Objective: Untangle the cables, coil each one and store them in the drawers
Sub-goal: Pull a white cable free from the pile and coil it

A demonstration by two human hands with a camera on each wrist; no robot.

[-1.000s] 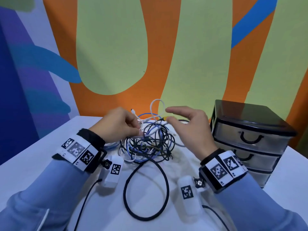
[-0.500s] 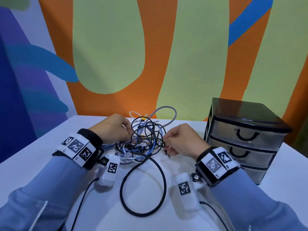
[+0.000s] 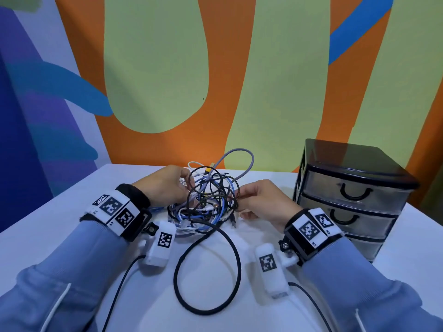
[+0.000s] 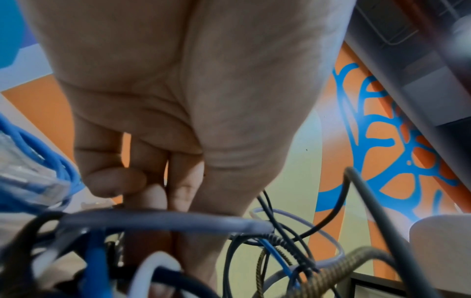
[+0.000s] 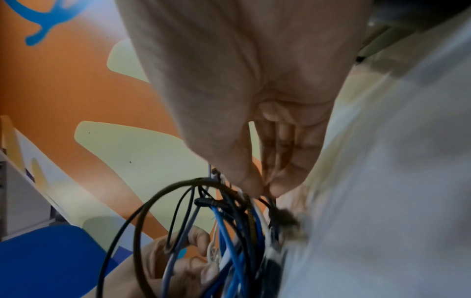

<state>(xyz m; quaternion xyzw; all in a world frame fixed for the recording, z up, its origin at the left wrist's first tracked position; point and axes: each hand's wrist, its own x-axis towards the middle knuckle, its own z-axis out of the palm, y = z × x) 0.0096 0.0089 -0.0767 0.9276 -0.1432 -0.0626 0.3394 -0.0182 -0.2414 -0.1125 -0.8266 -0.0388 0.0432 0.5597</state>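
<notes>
A tangle of cables (image 3: 206,200), black, blue, white, grey and braided, lies on the white table (image 3: 72,207) between my hands. My left hand (image 3: 165,185) holds the tangle's left side with curled fingers (image 4: 112,181). My right hand (image 3: 259,200) pinches a thin black cable (image 5: 267,198) at the tangle's right edge between thumb and forefinger. A thick black cable (image 3: 208,259) loops out toward me from the tangle. A grey cable (image 3: 242,161) arches up at the back. The black drawer unit (image 3: 352,188) stands at the right, all drawers shut.
A painted orange, green and blue wall rises right behind the table. White tagged sensor blocks (image 3: 160,243) hang from both wrists, trailing thin black leads (image 3: 119,291) toward me. A blue network cable (image 4: 38,153) lies by my left hand.
My right hand has come down from an open reach above the tangle and now pinches a cable at its right edge. The grey loop has risen at the back. The left hand stays put.
</notes>
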